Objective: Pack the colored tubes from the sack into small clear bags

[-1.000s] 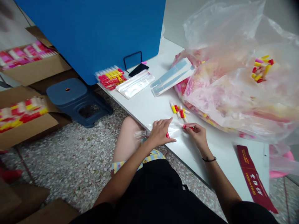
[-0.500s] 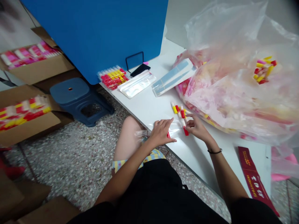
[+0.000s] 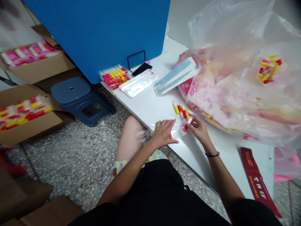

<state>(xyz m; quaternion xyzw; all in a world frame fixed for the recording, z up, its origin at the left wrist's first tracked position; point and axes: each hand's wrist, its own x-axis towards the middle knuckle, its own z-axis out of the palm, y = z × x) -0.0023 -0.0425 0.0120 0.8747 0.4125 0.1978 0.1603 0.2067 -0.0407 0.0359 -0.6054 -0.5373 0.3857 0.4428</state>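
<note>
My left hand (image 3: 162, 133) lies with fingers stretched out over a clear plastic bag (image 3: 176, 129) at the table edge. Part of a red piece (image 3: 170, 136) shows beside its fingers, inside or under the film; I cannot tell which. Between thumb and fingers of my right hand (image 3: 197, 126) is a small red-and-white tube (image 3: 187, 124), tilted, by the bag's right end. Just beyond, several similar tubes with red or yellow parts (image 3: 180, 110) lie loose on the white table (image 3: 150, 108).
At right a big translucent bag (image 3: 225, 91) bulges with coloured pieces. Flat clear sleeves (image 3: 138, 84), packed tubes (image 3: 114, 77) and a dark phone (image 3: 142, 69) lie along the far side. A maroon printed strip (image 3: 256, 179) lies near right. A blue stool (image 3: 72, 91) and filled cartons (image 3: 30, 125) stand left.
My right hand has turned the red-and-white tube, so its white end now points up and away, its red end toward the bag. The left hand stays in place.
</note>
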